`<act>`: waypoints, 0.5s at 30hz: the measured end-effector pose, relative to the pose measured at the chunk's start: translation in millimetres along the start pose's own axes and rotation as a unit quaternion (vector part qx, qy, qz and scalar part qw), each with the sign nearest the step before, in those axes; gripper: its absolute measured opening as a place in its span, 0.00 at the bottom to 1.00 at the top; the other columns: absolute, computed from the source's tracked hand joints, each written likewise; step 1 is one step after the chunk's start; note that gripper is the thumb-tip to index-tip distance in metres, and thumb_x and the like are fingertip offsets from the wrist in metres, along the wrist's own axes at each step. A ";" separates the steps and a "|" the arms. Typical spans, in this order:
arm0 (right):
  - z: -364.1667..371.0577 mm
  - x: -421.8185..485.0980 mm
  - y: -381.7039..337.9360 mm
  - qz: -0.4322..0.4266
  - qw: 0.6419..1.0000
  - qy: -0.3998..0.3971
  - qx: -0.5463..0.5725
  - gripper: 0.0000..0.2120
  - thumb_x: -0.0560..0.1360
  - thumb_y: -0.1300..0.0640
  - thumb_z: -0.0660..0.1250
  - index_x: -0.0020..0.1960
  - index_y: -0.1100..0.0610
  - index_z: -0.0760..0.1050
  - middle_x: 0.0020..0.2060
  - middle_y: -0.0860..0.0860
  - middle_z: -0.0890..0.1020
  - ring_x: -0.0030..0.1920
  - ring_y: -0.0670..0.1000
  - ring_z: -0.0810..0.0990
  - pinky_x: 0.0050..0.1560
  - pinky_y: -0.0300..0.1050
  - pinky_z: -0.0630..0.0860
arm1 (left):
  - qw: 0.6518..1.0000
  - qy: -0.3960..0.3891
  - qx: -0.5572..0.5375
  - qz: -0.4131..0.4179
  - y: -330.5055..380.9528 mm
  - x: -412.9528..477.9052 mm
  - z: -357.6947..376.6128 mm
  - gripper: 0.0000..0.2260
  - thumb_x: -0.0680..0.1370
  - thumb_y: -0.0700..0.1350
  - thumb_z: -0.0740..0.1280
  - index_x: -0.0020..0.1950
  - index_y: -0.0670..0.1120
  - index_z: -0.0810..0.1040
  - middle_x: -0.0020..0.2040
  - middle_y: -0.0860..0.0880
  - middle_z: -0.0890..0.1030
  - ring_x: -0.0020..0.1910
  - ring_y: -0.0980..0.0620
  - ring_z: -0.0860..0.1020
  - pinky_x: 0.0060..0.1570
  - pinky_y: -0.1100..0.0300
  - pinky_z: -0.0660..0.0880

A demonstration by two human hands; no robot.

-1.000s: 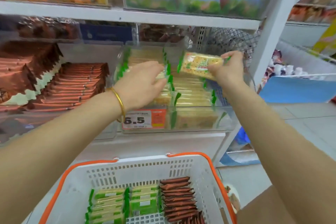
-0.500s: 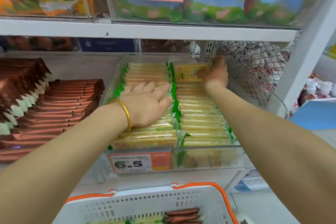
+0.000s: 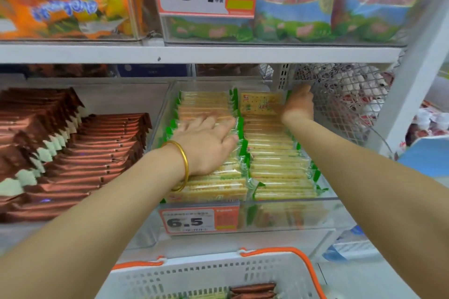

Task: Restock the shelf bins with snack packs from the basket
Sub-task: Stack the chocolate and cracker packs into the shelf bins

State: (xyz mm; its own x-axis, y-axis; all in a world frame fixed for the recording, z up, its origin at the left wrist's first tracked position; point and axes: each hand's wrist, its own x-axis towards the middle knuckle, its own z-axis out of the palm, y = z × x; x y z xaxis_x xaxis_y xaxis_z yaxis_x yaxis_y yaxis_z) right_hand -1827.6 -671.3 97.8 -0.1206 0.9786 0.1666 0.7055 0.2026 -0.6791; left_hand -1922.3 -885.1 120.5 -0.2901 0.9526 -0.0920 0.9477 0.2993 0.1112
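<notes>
Held up in front of the clear bin (image 3: 291, 216) a second ago, the cracker pack (image 3: 261, 104) now lies at the back of that bin. It is label up, at the rear end of the bin's right row. The right hand (image 3: 297, 104) is at the bin's back right corner, over the pack's right end. Its fingers point toward the rear and are mostly hidden, so I cannot tell whether it pinches the pack or only touches it.

The left hand (image 3: 206, 145), bent down over the bin's left row a second ago, now lies flat on the middle of that row. Its fingers are spread and its palm presses on the packs' upper edges, apparently to keep them from tipping.

For the task, this pack looks as good as stocked. What seems to remain is letting go of it and drawing the right hand out of the bin. Both rows in the bin look close to full from front to back, so there may be little room for more crackers.

The basket (image 3: 170, 277) sits below the bin's front, and only its far edge is in view. The brown packs (image 3: 252, 290) in it probably belong with the copper-brown wafer packs (image 3: 97, 153) to the left of the bin, which would be the likely next target.
</notes>
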 end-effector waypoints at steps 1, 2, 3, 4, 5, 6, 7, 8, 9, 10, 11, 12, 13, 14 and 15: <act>-6.3 -5.6 -1.2 -0.005 1.000 -0.003 -0.003 0.37 0.75 0.55 0.70 0.74 0.63 0.52 0.71 0.61 0.63 0.69 0.60 0.65 0.66 0.53 0.67 | 1.000 0.007 -0.005 0.000 0.2 -0.5 -0.9 0.23 0.81 0.59 0.43 0.77 0.58 0.47 0.78 0.49 0.47 0.77 0.47 0.46 0.73 0.49 0.43; -14.2 -13.6 -2.9 -0.016 1.000 -0.007 0.003 0.34 0.75 0.57 0.70 0.73 0.63 0.54 0.70 0.61 0.64 0.68 0.60 0.67 0.65 0.52 0.68 | 1.000 0.021 -0.011 0.001 0.9 -2.9 -2.6 0.23 0.82 0.58 0.44 0.77 0.57 0.49 0.78 0.49 0.50 0.76 0.47 0.48 0.73 0.49 0.45; -24.1 -25.3 -4.4 -0.037 0.999 -0.010 0.016 0.31 0.75 0.58 0.70 0.70 0.63 0.58 0.67 0.62 0.67 0.66 0.61 0.70 0.62 0.51 0.70 | 0.999 0.043 -0.018 0.005 1.4 -7.3 -4.2 0.23 0.82 0.57 0.45 0.77 0.56 0.51 0.78 0.48 0.53 0.76 0.47 0.50 0.74 0.50 0.47; -36.0 -41.2 -5.6 -0.066 0.997 -0.011 0.034 0.27 0.74 0.58 0.71 0.67 0.63 0.62 0.63 0.61 0.71 0.61 0.60 0.73 0.57 0.49 0.71 | 0.997 0.074 -0.027 0.016 2.0 -13.9 -5.5 0.23 0.82 0.57 0.46 0.77 0.54 0.54 0.77 0.48 0.55 0.76 0.48 0.52 0.74 0.50 0.49; -49.1 -62.8 -5.7 -0.100 0.993 -0.014 0.057 0.22 0.74 0.58 0.70 0.63 0.62 0.66 0.58 0.59 0.74 0.56 0.57 0.75 0.52 0.48 0.72 | 0.993 0.105 -0.037 0.033 2.9 -23.4 -5.8 0.24 0.81 0.58 0.46 0.76 0.53 0.56 0.77 0.48 0.56 0.75 0.48 0.52 0.74 0.51 0.50; -62.3 -89.3 -3.9 -0.132 0.987 -0.023 0.086 0.17 0.74 0.58 0.70 0.59 0.59 0.69 0.52 0.55 0.76 0.51 0.55 0.76 0.49 0.48 0.74 | 0.988 0.136 -0.048 0.055 4.4 -36.7 -5.0 0.25 0.81 0.58 0.46 0.76 0.53 0.58 0.77 0.47 0.57 0.75 0.48 0.53 0.74 0.53 0.50; -74.5 -118.1 -0.8 -0.163 0.979 -0.038 0.114 0.11 0.73 0.58 0.70 0.54 0.56 0.71 0.47 0.52 0.77 0.47 0.53 0.77 0.48 0.50 0.76 | 0.980 0.168 -0.059 0.084 6.5 -53.4 -3.0 0.26 0.79 0.59 0.47 0.75 0.52 0.62 0.76 0.47 0.58 0.75 0.48 0.54 0.74 0.54 0.50; -86.6 -148.7 3.5 -0.191 0.970 -0.058 0.137 0.08 0.73 0.59 0.69 0.49 0.53 0.72 0.42 0.49 0.77 0.43 0.52 0.79 0.45 0.53 0.77 | 0.970 0.201 -0.067 0.118 7.9 -72.3 0.7 0.26 0.78 0.59 0.48 0.73 0.50 0.66 0.75 0.46 0.61 0.74 0.47 0.57 0.73 0.56 0.50; -99.1 -180.1 7.4 -0.208 0.962 -0.088 0.151 0.06 0.73 0.60 0.69 0.45 0.52 0.72 0.38 0.48 0.77 0.38 0.52 0.81 0.41 0.53 0.78 | 0.959 0.229 -0.068 0.151 8.6 -92.1 4.5 0.25 0.78 0.58 0.50 0.70 0.48 0.70 0.73 0.44 0.65 0.72 0.45 0.61 0.71 0.58 0.51; -109.1 -207.4 11.7 -0.217 0.953 -0.135 0.159 0.06 0.73 0.60 0.69 0.43 0.53 0.73 0.35 0.48 0.77 0.34 0.52 0.81 0.36 0.52 0.78 | 0.951 0.246 -0.063 0.178 7.2 -111.7 9.8 0.23 0.78 0.55 0.53 0.67 0.45 0.73 0.71 0.43 0.68 0.71 0.44 0.64 0.70 0.58 0.53; -115.4 -230.5 16.3 -0.221 0.942 -0.197 0.159 0.05 0.73 0.60 0.69 0.41 0.54 0.73 0.33 0.50 0.77 0.30 0.51 0.81 0.32 0.51 0.78 | 0.946 0.252 -0.054 0.196 3.1 -129.5 18.4 0.21 0.78 0.52 0.55 0.65 0.43 0.75 0.70 0.42 0.69 0.69 0.43 0.66 0.69 0.58 0.55; -115.9 -248.4 20.9 -0.216 0.930 -0.261 0.143 0.05 0.73 0.60 0.68 0.41 0.55 0.74 0.31 0.51 0.78 0.28 0.51 0.81 0.29 0.49 0.78 | 0.944 0.251 -0.039 0.211 -2.4 -145.5 28.7 0.19 0.78 0.50 0.56 0.63 0.42 0.76 0.69 0.42 0.70 0.67 0.43 0.68 0.69 0.57 0.57; -111.5 -262.6 25.3 -0.210 0.917 -0.320 0.113 0.04 0.74 0.60 0.68 0.40 0.57 0.74 0.30 0.52 0.78 0.27 0.51 0.81 0.28 0.48 0.77 | 0.946 0.234 -0.026 0.223 -8.6 -159.8 39.6 0.17 0.78 0.48 0.57 0.61 0.41 0.77 0.68 0.42 0.71 0.66 0.42 0.69 0.68 0.54 0.61; -97.9 -272.8 32.3 -0.209 0.902 -0.372 0.062 0.05 0.74 0.59 0.68 0.41 0.58 0.74 0.30 0.52 0.78 0.28 0.51 0.81 0.29 0.48 0.77 | 0.950 0.209 -0.016 0.233 -16.4 -171.1 53.2 0.16 0.78 0.46 0.58 0.60 0.42 0.77 0.67 0.42 0.72 0.65 0.41 0.70 0.66 0.51 0.64; -77.3 -281.4 40.1 -0.216 0.883 -0.416 -0.007 0.05 0.75 0.58 0.68 0.42 0.57 0.74 0.31 0.50 0.78 0.28 0.50 0.81 0.31 0.47 0.77 | 0.957 0.169 -0.010 0.237 -23.8 -180.3 68.6 0.15 0.77 0.46 0.58 0.58 0.42 0.78 0.66 0.43 0.73 0.64 0.41 0.71 0.63 0.48 0.68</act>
State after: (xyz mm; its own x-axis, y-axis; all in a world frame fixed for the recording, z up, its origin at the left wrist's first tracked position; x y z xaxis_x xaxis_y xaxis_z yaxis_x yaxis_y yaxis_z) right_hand -1711.4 -941.3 78.9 -0.8484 0.4983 -0.1785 0.4756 0.5696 -0.6704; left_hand -1883.4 -1067.7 66.6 0.1428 0.9437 0.2984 0.9816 -0.1737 0.0794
